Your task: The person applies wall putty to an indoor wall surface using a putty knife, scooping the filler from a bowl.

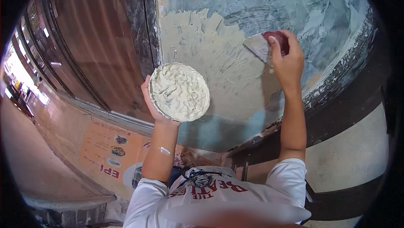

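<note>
Red-backed scraper (pixel 257 46), likely stiff, was gripped there by right fingers (pixel 291 39), two o'clock; bowl (pixel 159 112) cupped by left fingers (pixel 146 90), ten o'clock.

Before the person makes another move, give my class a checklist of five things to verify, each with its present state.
1. Round white tub held: ok, the left hand supports it.
2. Creamy off-white paste available: ok, plenty shows inside the tub.
3. Flat, wide-bladed scraper with a dark red handle gripped: ok, the right hand holds it.
4. Scraper's blade edge fully touching the blue-grey wall: cannot tell from this view.
5. Wall evenly coated: not ok, the cream coat covers one part, while the upper area shows streaky blue-grey.
</note>
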### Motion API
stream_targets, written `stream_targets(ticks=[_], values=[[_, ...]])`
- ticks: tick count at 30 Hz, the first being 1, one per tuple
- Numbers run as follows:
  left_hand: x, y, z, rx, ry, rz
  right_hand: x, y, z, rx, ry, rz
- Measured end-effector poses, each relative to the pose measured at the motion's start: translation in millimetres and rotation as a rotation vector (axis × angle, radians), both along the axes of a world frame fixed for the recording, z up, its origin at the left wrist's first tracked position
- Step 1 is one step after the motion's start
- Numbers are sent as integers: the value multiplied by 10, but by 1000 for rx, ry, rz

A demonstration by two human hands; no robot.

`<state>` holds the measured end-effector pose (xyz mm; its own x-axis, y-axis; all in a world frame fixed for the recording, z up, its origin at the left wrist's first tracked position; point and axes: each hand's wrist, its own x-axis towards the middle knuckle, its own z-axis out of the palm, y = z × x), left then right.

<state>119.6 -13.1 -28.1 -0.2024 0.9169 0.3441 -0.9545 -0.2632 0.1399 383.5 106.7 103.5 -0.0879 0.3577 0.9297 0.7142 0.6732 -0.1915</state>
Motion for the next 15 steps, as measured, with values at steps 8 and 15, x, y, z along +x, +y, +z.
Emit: stream_targets(ticks=[8,15], values=[[-14,31,-41,-6,-25,-1,21,74,19,10,22,-27],[17,27,-10,-5,10,15,0,30,-157,-44,-139,29]])
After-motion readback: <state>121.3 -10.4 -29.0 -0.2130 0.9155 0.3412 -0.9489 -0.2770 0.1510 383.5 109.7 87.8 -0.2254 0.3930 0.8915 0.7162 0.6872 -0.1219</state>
